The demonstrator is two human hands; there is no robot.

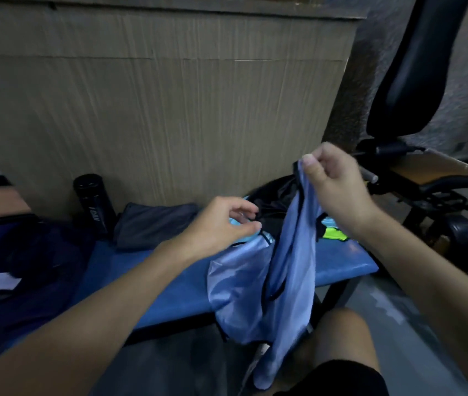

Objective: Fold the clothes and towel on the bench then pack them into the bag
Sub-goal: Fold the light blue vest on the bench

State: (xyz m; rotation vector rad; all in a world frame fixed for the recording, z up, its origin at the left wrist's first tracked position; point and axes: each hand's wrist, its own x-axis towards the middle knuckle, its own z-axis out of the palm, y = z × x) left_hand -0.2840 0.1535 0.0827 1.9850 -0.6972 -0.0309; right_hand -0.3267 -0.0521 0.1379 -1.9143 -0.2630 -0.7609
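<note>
**One head camera, looking down at the bench**

We have a single wide-angle view, worn on the head, facing forward and down. It sits close over the blue bench point(169, 281), with both forearms reaching in from the bottom corners. Straight ahead a cardboard wall point(155, 95) fills the upper frame. Edges bend from the wide lens.

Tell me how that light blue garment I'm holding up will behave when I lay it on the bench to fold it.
Probably floppy: the light blue garment hangs limp from the right hand, trailing below the bench. Its sheen suggests slippery fabric, so folds may slide. It looks light, pinched up by fingertips alone.
</note>
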